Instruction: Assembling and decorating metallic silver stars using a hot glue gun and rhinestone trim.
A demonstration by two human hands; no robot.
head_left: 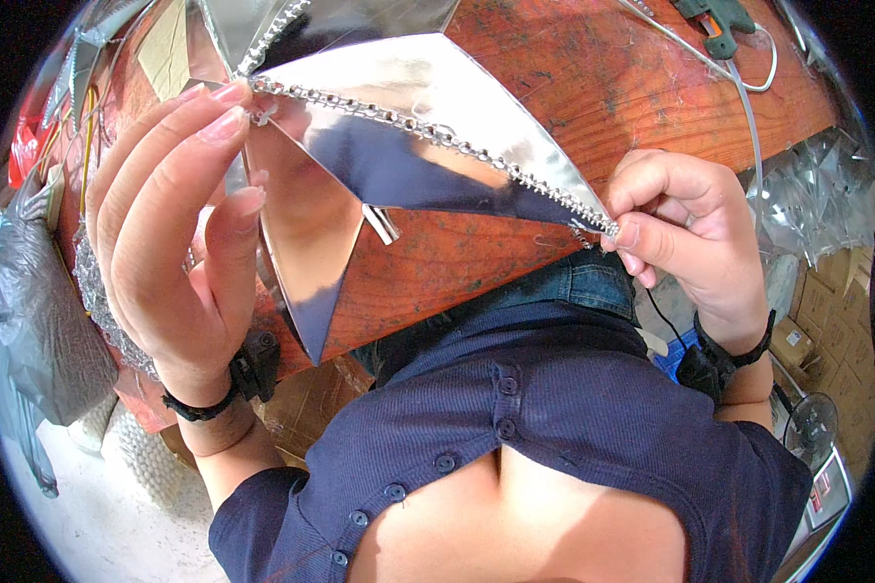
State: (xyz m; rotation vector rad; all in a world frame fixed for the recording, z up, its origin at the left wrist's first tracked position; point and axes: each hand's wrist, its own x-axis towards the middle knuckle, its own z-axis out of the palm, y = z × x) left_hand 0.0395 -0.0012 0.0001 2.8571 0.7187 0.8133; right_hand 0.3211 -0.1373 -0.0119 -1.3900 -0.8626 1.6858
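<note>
A mirror-like silver star with raised, folded facets lies over the table in front of me. Along the ridge of one arm runs a silver chain, from the centre to the right-hand tip. My right hand pinches the chain's end at that tip between thumb and fingers. At the star's centre, the fingertips of my left hand touch beside the chain, thumb held apart. Another length of chain goes up from the centre along the upper arm. A small whitish tab sticks out from under the star.
A green and orange glue gun rests at the far right of the reddish wooden table, its cable trailing. Clear plastic-wrapped pieces lie on the right. Grey plastic bags crowd the left side. Cardboard boxes stand at lower right.
</note>
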